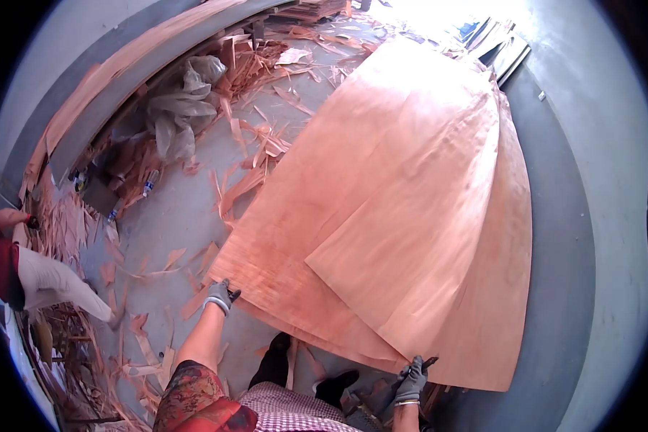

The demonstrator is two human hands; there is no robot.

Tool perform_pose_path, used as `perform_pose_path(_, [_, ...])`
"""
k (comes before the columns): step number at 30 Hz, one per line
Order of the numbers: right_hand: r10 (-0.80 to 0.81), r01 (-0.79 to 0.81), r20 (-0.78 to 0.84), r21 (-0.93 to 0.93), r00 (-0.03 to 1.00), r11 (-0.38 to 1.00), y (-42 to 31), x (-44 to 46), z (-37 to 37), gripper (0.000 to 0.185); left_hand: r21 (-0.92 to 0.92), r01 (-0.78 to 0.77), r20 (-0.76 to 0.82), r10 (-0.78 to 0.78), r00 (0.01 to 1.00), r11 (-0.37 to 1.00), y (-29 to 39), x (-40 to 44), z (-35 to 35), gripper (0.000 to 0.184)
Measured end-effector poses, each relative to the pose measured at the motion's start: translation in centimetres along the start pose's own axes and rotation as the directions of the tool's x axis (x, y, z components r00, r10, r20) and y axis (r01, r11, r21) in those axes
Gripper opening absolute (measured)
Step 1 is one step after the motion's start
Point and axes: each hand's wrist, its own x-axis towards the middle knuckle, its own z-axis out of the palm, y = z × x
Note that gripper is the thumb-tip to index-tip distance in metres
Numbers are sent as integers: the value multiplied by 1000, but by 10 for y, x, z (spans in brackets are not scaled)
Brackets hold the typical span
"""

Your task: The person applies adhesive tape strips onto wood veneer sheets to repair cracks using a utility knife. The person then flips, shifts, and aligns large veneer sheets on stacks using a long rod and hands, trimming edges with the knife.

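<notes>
Large thin reddish wood sheets (pixel 288 237) lie in a stack that stretches away from me, with a narrower, paler sheet (pixel 410 266) slanting across the top. My left hand (pixel 222 296), in a grey glove with dark fingertips, is closed on the near left corner of the stack. My right hand (pixel 411 381), gloved the same way, is closed around a small dark tool (pixel 430 362) at the pale sheet's near corner. Whether those fingers also pinch the sheet is unclear.
Wood scraps (pixel 255 183) litter the floor on the left, near a crumpled plastic sheet (pixel 183 108). A person (pixel 50 277) in light trousers is at the far left. A wall (pixel 612 216) runs along the right. My feet are below the stack's near edge.
</notes>
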Motion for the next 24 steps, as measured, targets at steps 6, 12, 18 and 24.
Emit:
perform_pose_path(6, [-30,13,-112,-153,993,988,15,35,-28,21,57,130,138,-137,981,990,-26,44,-35,23])
perform_pose_path(12, [-106,90,-48,-270,993,959,4,27,-33,25,-75,-15,99,22,995,997,-21,8,-14,12])
perform_pose_path(18, [-72,39,-92,-319,993,947,4,30,-44,22,380,-33,-91,73,993,924,-18,4,-14,20])
perform_pose_path(24, [-101,52,-110,-379,989,924,8,49,-61,22,699,85,-262,143,955,710,-30,50,-23,40])
